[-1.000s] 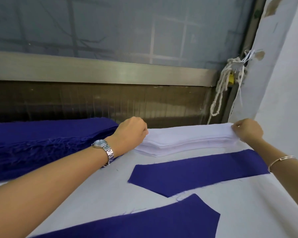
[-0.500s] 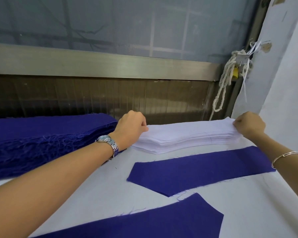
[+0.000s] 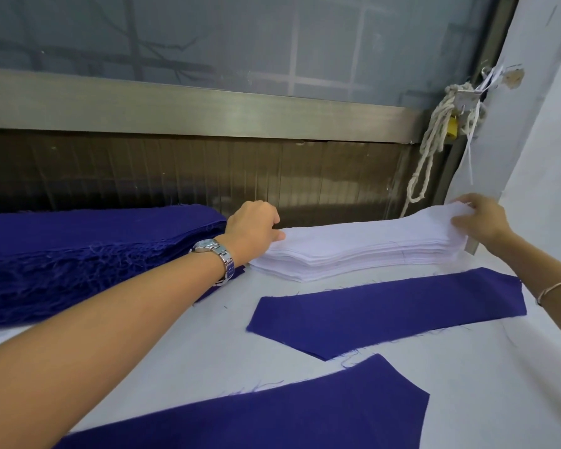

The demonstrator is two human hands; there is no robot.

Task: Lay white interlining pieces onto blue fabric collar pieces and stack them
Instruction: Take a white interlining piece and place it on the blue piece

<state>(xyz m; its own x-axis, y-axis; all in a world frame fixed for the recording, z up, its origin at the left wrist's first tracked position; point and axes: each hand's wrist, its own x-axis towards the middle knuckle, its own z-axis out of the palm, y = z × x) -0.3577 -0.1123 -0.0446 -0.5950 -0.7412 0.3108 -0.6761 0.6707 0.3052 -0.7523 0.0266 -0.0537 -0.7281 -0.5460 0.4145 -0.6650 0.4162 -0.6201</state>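
Little of the task looks done: two blue collar pieces, the far blue piece (image 3: 386, 309) just before the white interlining stack (image 3: 353, 257) and the near blue piece (image 3: 272, 413) closer to the person, lie bare on the tabletop (image 3: 175, 351), and a thick blue stack (image 3: 78, 247) waits at the left. The left hand (image 3: 253, 230), fingers curled, pinches the left end of the top interlining piece (image 3: 402, 225), while the right hand (image 3: 481, 218) pinches its right end, raised off the stack. Laying it on a blue piece, covering the other and stacking the pairs all seem still to come.
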